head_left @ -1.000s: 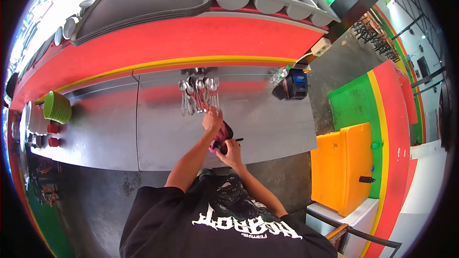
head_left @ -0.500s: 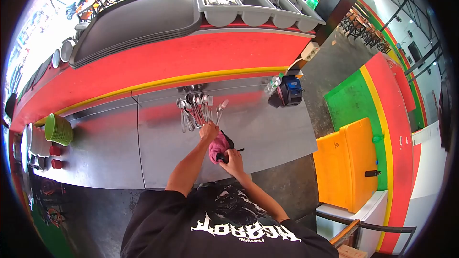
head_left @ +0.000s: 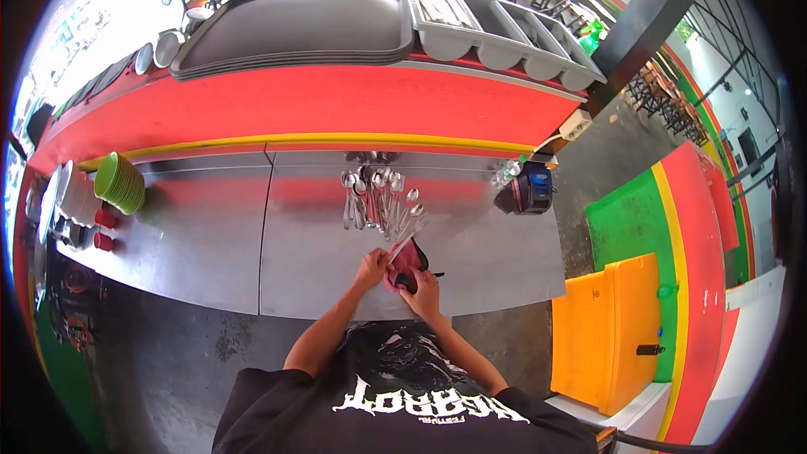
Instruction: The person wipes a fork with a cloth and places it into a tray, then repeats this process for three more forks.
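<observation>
In the head view my left hand (head_left: 371, 269) is closed around the handle end of a fork (head_left: 408, 240), whose tines point up and to the right. My right hand (head_left: 423, 296) grips a pink cloth (head_left: 405, 265), with a dark piece showing beside it. The fork lies across the top of the cloth. Just beyond my hands, a pile of spoons and forks (head_left: 374, 193) rests on the steel table (head_left: 319, 240), handles toward me. One spoon (head_left: 413, 197) sits slightly apart at the pile's right side.
Stacked green bowls (head_left: 119, 183) and small red cups (head_left: 104, 229) stand at the left. A plastic bottle (head_left: 507, 171) and a dark blue bag (head_left: 533, 188) are at the right. Dark trays (head_left: 294, 29) and a grey cutlery holder (head_left: 450, 40) top the red ledge. A yellow box (head_left: 601, 328) stands right.
My left hand has drawn back from the pile with a fork, bringing it to the cloth. My right hand still holds the cloth. The camera view has shifted.
</observation>
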`<act>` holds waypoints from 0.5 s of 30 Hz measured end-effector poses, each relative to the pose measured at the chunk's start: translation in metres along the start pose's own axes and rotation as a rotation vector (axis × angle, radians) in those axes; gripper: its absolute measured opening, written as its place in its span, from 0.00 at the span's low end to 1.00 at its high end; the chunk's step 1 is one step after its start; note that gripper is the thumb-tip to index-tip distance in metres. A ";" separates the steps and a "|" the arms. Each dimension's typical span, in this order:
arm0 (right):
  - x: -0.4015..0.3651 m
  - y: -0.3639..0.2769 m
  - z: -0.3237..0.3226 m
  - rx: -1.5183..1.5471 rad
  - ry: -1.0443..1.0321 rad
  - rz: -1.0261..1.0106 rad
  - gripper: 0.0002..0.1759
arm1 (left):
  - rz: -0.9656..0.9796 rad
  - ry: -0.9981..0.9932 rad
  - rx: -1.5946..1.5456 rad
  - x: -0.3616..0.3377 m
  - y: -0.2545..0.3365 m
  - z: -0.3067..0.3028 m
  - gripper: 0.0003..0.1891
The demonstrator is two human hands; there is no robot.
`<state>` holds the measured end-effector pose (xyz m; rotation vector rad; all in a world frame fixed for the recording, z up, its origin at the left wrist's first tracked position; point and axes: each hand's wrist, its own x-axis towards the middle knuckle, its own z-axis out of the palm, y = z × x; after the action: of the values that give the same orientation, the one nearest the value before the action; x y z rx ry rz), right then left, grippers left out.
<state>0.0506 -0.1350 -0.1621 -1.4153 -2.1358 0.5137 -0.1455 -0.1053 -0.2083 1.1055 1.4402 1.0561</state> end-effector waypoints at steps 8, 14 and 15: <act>-0.002 0.030 0.016 0.423 0.003 0.282 0.20 | -0.078 0.110 -0.218 -0.099 -0.008 0.007 0.12; 0.010 -0.042 -0.047 0.603 0.050 0.016 0.20 | -0.082 0.065 -0.267 -0.118 0.013 -0.005 0.09; 0.012 -0.059 -0.058 0.623 -0.012 0.008 0.20 | -0.093 0.045 -0.268 -0.118 0.019 -0.006 0.09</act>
<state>0.0390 -0.1448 -0.0797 -1.0592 -1.7482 1.0772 -0.1387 -0.2170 -0.1660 0.8204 1.3268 1.1748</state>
